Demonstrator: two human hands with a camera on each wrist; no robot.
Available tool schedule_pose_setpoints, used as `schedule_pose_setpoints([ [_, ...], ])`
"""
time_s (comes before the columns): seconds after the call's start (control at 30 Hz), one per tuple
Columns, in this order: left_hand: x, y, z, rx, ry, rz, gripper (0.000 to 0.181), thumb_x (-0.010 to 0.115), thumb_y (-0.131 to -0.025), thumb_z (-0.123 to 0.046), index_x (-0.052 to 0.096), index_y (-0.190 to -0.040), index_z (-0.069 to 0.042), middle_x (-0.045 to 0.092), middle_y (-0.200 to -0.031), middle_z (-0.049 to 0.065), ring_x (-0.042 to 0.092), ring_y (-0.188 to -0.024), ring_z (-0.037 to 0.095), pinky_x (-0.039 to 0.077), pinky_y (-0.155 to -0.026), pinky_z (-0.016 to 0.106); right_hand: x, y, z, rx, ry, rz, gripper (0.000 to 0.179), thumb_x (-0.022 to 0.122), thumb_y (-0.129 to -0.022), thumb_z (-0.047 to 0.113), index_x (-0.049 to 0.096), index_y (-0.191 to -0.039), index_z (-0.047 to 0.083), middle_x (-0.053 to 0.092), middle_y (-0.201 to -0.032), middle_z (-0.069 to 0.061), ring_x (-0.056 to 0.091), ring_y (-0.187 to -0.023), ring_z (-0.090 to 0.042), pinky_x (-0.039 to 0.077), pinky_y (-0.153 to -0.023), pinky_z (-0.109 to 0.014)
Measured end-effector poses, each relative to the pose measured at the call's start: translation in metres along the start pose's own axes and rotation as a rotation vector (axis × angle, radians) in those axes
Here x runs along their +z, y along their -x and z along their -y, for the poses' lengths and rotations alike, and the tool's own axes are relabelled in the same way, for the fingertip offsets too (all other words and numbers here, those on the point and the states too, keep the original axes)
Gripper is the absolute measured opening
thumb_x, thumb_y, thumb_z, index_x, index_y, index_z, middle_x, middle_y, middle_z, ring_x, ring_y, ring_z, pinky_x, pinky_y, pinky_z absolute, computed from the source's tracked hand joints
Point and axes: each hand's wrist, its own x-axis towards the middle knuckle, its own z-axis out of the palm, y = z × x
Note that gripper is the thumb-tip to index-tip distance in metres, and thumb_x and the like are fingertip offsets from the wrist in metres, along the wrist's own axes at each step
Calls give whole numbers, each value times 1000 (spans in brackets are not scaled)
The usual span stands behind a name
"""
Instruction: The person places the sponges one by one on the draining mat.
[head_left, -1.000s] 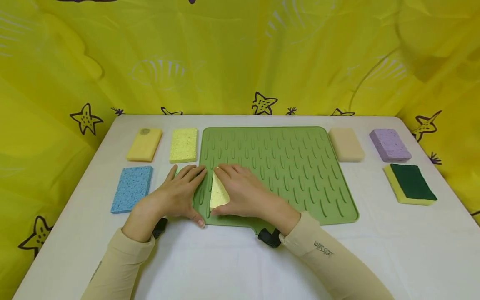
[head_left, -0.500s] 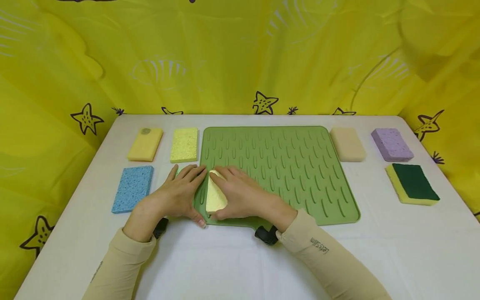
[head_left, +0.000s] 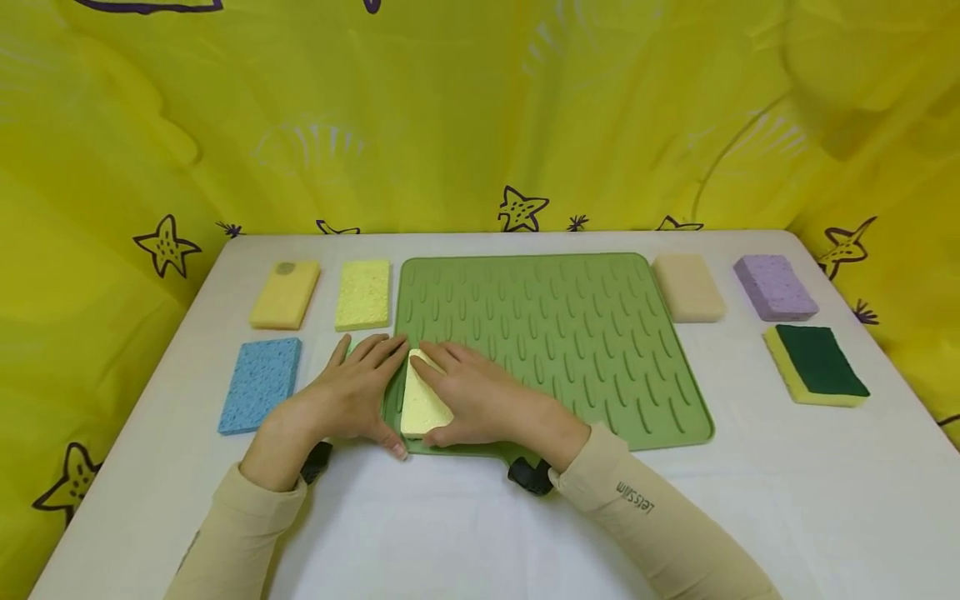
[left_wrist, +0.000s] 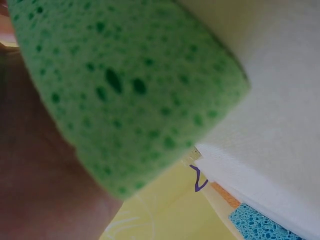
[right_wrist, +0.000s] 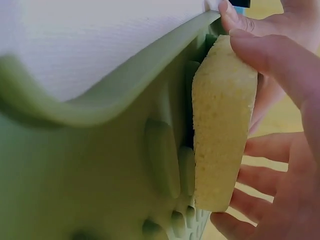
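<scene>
My right hand [head_left: 483, 396] grips a pale yellow sponge [head_left: 422, 402] between thumb and fingers. In the right wrist view that sponge [right_wrist: 222, 130] lies against the ridged green mat [right_wrist: 115, 165]. My left hand [head_left: 348, 396] rests at the mat's left edge, its fingers spread and its thumb reaching to the near left corner. Under the left palm is a porous green sponge [left_wrist: 135, 95], large in the left wrist view and mostly hidden in the head view. Just left of this hand lies a blue sponge [head_left: 260, 385].
A yellow sponge [head_left: 285, 294] and a light yellow one [head_left: 363, 293] lie at the back left. Right of the mat [head_left: 570, 333] are a beige sponge [head_left: 688, 287], a purple sponge [head_left: 776, 287] and a green-topped scouring sponge [head_left: 817, 364]. A yellow curtain [head_left: 435, 117] hangs behind the table.
My right hand has slid the pale yellow sponge left and slightly nearer on the mat, toward my left hand. The left hand has stayed in place. The head view has shifted slightly.
</scene>
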Motion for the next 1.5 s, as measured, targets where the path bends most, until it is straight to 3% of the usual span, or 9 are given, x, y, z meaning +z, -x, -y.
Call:
schedule_pose_setpoints([
  [0.17,2,1,1,-6,5,0,142,83,-50,-73,23,-157,-3,22,-165,13,15,-152,37,5,-119,69,3,1,-2,-24,-25,-2,101,70,-84,58,23,-158,7,18,-166,-13,23,-152,-32,22,-125,-41],
  [0.37,1,1,1,-2,5,3,142,82,-50,-74,23,-157,-3,21,-165,14,15,-152,38,4,-119,69,5,8,-9,-45,-147,-1,102,67,-85,63,16,-160,15,6,-168,-8,8,-155,-26,14,-127,-45],
  [0.67,2,1,-1,-14,3,19,143,82,-50,-75,22,-158,-4,20,-165,14,16,-152,38,4,-119,69,-2,36,-34,-59,-273,-76,91,71,-86,53,25,-159,21,8,-168,-1,11,-154,-23,26,-122,-48],
  [1.23,2,0,-1,4,-10,-1,142,83,-50,-73,22,-157,-3,20,-165,14,16,-152,38,4,-119,68,-1,85,-77,46,-278,-164,90,75,-84,50,30,-157,20,12,-167,-5,12,-154,-30,26,-119,-59],
  [1.5,3,0,-1,-1,-1,12,143,82,-49,-74,21,-158,-4,19,-165,14,15,-152,38,3,-119,68,-3,104,-93,64,-223,-210,89,76,-84,47,33,-156,16,14,-167,-6,15,-153,-33,29,-117,-60],
])
